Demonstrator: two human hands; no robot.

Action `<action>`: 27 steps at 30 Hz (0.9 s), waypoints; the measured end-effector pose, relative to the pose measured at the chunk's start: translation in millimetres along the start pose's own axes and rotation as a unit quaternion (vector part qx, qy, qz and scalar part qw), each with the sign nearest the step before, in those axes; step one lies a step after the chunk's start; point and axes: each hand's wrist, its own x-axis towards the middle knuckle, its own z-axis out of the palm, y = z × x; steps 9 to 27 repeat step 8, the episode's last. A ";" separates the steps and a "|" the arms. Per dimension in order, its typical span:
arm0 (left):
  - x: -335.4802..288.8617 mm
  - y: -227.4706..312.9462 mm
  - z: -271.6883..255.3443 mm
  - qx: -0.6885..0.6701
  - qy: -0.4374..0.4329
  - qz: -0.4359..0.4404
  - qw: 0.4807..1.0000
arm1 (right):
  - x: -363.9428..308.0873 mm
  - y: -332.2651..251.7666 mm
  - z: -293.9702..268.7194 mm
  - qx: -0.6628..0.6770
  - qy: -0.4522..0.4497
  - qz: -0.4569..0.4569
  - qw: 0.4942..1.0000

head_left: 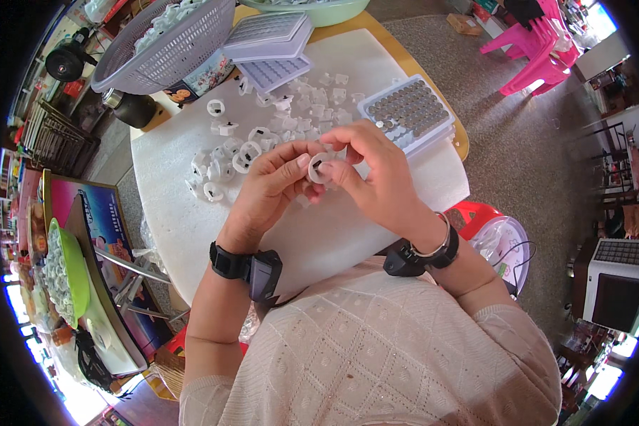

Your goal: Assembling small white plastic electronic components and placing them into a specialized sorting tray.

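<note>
Over the white tabletop [263, 248], my left hand [266, 186] pinches a small white round plastic part [315, 175] with a black piece inside it. My right hand [378, 174] closes on the same part from the other side, its thumb pressed against the face; its lower fingers are partly hidden. Similar white round parts [220, 167] lie heaped just left of my left hand. Beyond my fingers are scattered many small translucent white pieces [319, 106]. A pale tray [410, 112] filled with rows of small round metallic pieces sits to the right, past my right hand.
A purple-grey basket [169, 51] of white parts stands at the back left, beside stacked pale trays [268, 34] and a green basin [326, 14]. At the left table edge is a black bottle [133, 108]. A red stool [476, 214] stands right of the table.
</note>
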 end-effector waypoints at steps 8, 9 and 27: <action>1.4 -5.6 8.4 0.079 0.073 0.041 0.993 | -1.3 6.1 -2.7 0.262 -0.016 0.304 0.916; 1.4 -5.6 8.4 0.079 0.073 0.041 0.993 | -1.3 6.1 -2.7 0.262 -0.016 0.304 0.916; 1.4 -5.6 8.4 0.079 0.073 0.041 0.993 | -1.3 6.1 -2.7 0.262 -0.016 0.304 0.916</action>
